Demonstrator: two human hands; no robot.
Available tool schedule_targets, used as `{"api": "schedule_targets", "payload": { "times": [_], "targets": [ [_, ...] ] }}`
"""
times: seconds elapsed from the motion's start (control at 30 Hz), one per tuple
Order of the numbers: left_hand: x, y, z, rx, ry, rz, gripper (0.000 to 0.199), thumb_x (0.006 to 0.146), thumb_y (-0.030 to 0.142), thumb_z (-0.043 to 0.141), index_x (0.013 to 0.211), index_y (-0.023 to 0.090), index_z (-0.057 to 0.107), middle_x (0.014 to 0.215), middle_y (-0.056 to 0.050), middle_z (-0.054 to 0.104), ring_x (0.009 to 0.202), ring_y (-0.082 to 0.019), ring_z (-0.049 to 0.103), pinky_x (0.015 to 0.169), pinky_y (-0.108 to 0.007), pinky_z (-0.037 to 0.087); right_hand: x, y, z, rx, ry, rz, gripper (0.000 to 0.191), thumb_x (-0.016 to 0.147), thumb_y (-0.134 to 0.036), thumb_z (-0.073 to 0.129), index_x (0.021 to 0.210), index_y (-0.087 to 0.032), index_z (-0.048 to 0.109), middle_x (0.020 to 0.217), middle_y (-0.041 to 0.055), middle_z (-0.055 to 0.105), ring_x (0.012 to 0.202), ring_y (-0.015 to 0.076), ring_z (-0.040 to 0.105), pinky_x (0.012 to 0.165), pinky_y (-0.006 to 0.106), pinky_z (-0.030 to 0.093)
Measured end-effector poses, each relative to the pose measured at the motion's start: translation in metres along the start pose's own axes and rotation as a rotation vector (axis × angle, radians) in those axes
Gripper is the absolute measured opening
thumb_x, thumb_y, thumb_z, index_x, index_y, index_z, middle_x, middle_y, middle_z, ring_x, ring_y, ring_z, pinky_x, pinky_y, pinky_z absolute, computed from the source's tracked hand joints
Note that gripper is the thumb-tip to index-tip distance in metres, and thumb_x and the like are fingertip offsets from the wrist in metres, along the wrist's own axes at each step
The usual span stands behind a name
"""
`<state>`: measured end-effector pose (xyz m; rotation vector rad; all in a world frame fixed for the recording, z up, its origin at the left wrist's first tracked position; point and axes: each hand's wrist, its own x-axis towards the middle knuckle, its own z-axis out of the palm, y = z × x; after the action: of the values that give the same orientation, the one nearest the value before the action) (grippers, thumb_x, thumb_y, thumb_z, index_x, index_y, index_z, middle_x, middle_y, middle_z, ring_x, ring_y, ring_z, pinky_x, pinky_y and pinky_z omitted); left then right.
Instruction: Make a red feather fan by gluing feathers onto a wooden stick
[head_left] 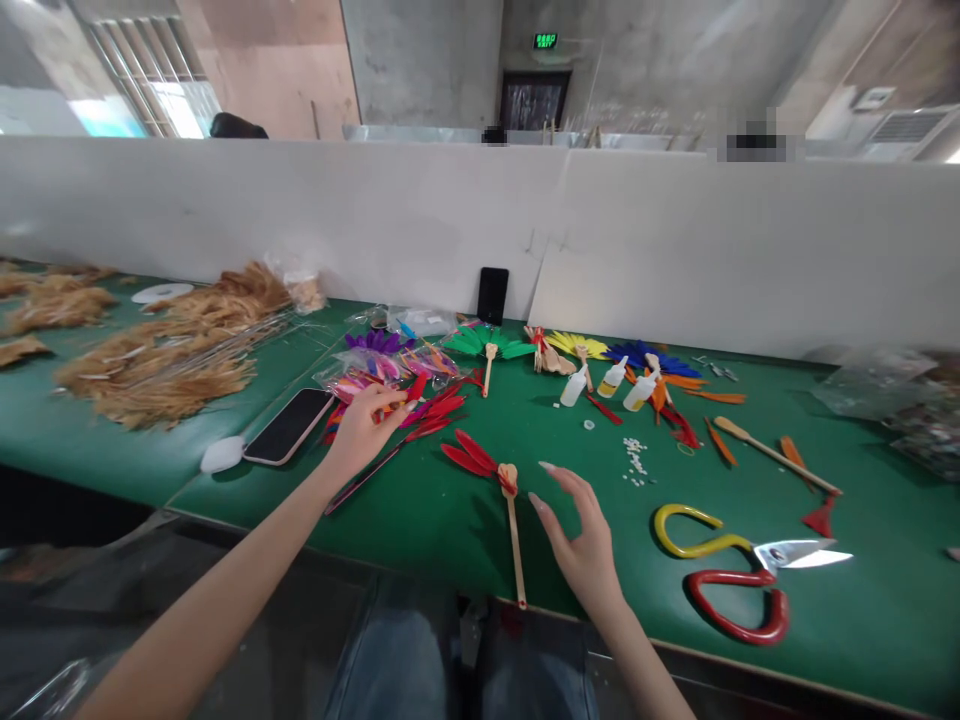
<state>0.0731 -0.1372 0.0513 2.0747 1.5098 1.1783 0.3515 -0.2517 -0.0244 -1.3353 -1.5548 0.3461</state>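
My left hand (367, 425) pinches a red feather (417, 388) out of a heap of red feathers (442, 410) on the green table (420, 520). My right hand (577, 530) hovers with fingers spread, holding nothing, just right of a wooden stick (514, 540) that has two red feathers (469, 457) fixed at its top. The stick lies flat, its lower end at the table's front edge.
A phone (289, 425) lies left of my left hand, with packets of coloured feathers (375, 365) behind. Finished green (484, 343), yellow and blue (645, 357) feather fans, glue bottles (611, 378), scissors (742, 570), white beads (636, 462) and straw-coloured fibres (165, 360) lie around. A white partition (480, 220) backs the table.
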Motion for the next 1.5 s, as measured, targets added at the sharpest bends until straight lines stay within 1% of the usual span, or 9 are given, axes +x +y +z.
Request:
{"api": "schedule_targets", "payload": {
  "times": [0.13,0.3,0.53,0.83,0.97,1.27,1.37,1.43,1.5],
  "targets": [
    [0.002,0.028,0.009,-0.363,-0.097,-0.187,0.025,0.076,0.04,0.059,0.088,0.019,0.067,0.08,-0.004,0.061,0.065,-0.014,0.052,0.059,-0.026,0.041,0.019,-0.009,-0.007,0.194,-0.005,0.144,0.018,0.084,-0.035,0.054,0.084,-0.019,0.062,0.075,0.0054,0.068,0.072,0.0194,0.064,0.07,0.034,0.053],
    [0.006,0.055,0.03,-0.654,-0.231,-0.254,0.024,0.08,0.039,0.056,0.086,0.019,0.067,0.057,0.002,0.048,0.048,-0.008,0.038,0.046,-0.021,0.032,0.054,-0.027,0.0,0.437,-0.07,0.212,0.024,0.079,-0.041,0.059,0.079,-0.017,0.063,0.067,0.004,0.067,0.06,0.0157,0.063,0.062,0.03,0.052],
    [0.011,0.073,0.071,-0.61,-0.224,-0.104,0.028,0.08,0.041,0.055,0.09,0.017,0.066,0.076,-0.002,0.062,0.064,-0.012,0.052,0.055,-0.022,0.041,0.098,-0.038,0.02,0.729,-0.609,0.283,0.042,0.081,-0.054,0.049,0.082,-0.015,0.063,0.073,0.0049,0.067,0.061,0.013,0.064,0.058,0.025,0.053],
    [0.027,0.047,0.095,-0.585,-0.28,-0.01,0.037,0.075,0.043,0.061,0.103,0.018,0.058,0.074,0.0,0.055,0.062,-0.011,0.051,0.058,-0.022,0.042,0.098,-0.009,0.03,0.231,-0.341,0.138,0.032,0.08,-0.045,0.056,0.063,-0.018,0.059,0.058,0.0021,0.064,0.044,0.0102,0.05,0.043,0.021,0.039],
    [0.028,0.043,0.092,-0.54,-0.367,-0.004,0.027,0.08,0.043,0.056,0.085,0.018,0.062,0.066,0.0,0.055,0.057,-0.01,0.049,0.053,-0.021,0.04,0.094,-0.002,0.034,0.001,-0.355,0.059,0.03,0.081,-0.038,0.055,0.059,-0.018,0.058,0.047,-0.0026,0.053,0.04,0.0083,0.039,0.041,0.02,0.027],
    [0.034,0.023,0.078,-0.555,-0.379,-0.094,0.026,0.084,0.041,0.051,0.085,0.018,0.063,0.057,0.001,0.058,0.044,-0.009,0.049,0.046,-0.021,0.041,0.088,-0.011,0.035,0.068,-0.397,0.121,0.035,0.085,-0.041,0.049,0.06,-0.018,0.057,0.05,-0.002,0.055,0.043,0.0089,0.044,0.044,0.02,0.031],
    [0.042,0.006,0.07,-0.404,-0.208,-0.054,0.029,0.086,0.04,0.046,0.099,0.02,0.062,0.073,-0.002,0.065,0.06,-0.013,0.057,0.056,-0.023,0.045,0.087,-0.003,0.034,0.038,-0.329,0.174,0.038,0.085,-0.045,0.047,0.061,-0.018,0.056,0.048,-0.0018,0.054,0.041,0.0095,0.045,0.042,0.02,0.031],
    [0.05,-0.011,0.059,-0.191,0.052,-0.049,0.027,0.084,0.039,0.049,0.095,0.019,0.064,0.084,-0.004,0.065,0.072,-0.015,0.058,0.063,-0.025,0.045,0.089,0.005,0.032,-0.023,-0.262,0.19,0.039,0.086,-0.046,0.045,0.061,-0.018,0.056,0.047,-0.0019,0.053,0.04,0.0098,0.045,0.042,0.021,0.032],
    [0.056,-0.029,0.046,-0.006,0.125,-0.073,0.024,0.081,0.038,0.053,0.084,0.017,0.065,0.08,-0.004,0.064,0.07,-0.016,0.056,0.063,-0.026,0.043,0.092,0.014,0.032,-0.122,-0.253,0.157,0.039,0.086,-0.047,0.044,0.061,-0.019,0.054,0.046,-0.0021,0.052,0.04,0.01,0.044,0.043,0.021,0.032]
  ]
}}
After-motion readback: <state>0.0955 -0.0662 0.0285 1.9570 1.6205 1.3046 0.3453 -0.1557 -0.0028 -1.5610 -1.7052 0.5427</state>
